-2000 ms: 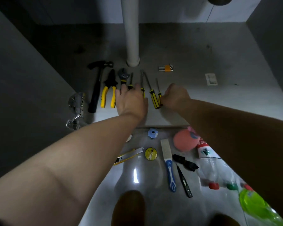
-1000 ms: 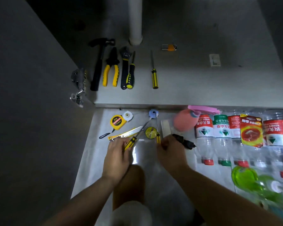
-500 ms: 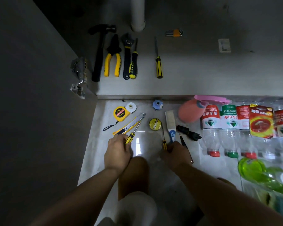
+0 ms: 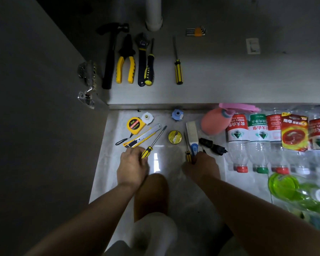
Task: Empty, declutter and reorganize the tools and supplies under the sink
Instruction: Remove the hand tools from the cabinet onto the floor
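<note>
Yellow-blk screwdriver [image 4: 154,143]: lay on floor tiles, shaft angled away twd cabinet, handle end gripped in curled fingers of left hand [image 4: 132,168]. Small screwdriver [image 4: 188,155]: lay beside blue-handled brush [image 4: 192,135], handle pinched by right hand [image 4: 201,166], shaft fwd of knuckles.

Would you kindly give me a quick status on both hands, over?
Left hand grips long screwdriver. Right hand grips small screwdriver. Blue brush close beside.

I log a single view: head-worn wide-angle, close above the floor tiles [image 4: 109,159], pitched steeply down, facing forward into the cabinet base [image 4: 229,80], with the drain pipe [image 4: 153,15] at my top edge
</note>
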The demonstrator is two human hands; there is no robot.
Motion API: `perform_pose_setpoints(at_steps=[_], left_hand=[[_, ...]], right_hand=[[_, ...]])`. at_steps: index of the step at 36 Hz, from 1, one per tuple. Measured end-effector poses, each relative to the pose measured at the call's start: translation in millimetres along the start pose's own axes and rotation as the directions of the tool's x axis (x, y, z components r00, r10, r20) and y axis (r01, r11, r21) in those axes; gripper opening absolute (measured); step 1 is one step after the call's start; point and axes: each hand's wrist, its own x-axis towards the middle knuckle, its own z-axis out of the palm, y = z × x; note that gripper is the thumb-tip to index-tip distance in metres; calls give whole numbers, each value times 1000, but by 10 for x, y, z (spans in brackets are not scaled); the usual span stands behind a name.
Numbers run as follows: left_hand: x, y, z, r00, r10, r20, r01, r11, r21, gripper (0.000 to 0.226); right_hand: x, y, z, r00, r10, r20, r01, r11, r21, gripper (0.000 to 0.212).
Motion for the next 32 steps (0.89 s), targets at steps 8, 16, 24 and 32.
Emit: perform_pose_setpoints(at_steps=[8,16,24,32], left_hand=[[21,-13,37,999,25,29,-25,1000,-12,20],[77,87,3,993,100,-65,-102,995,-23,24],[574,674,-372,913,218,-344,-287,944,-164,15],[1270,1243,-852,861,293,-415,-289,954,75,43]], right_hand=[[7,39,2,1000,6,10,-6,999,-38,19],[0,-140,-127,987,-158,-42,157,987,-20,18],[-43,-949,-570,815,-551,-180,575,806,138,8],[299,-1582,-1115,777,-572,-262,587,809,-26,49]])
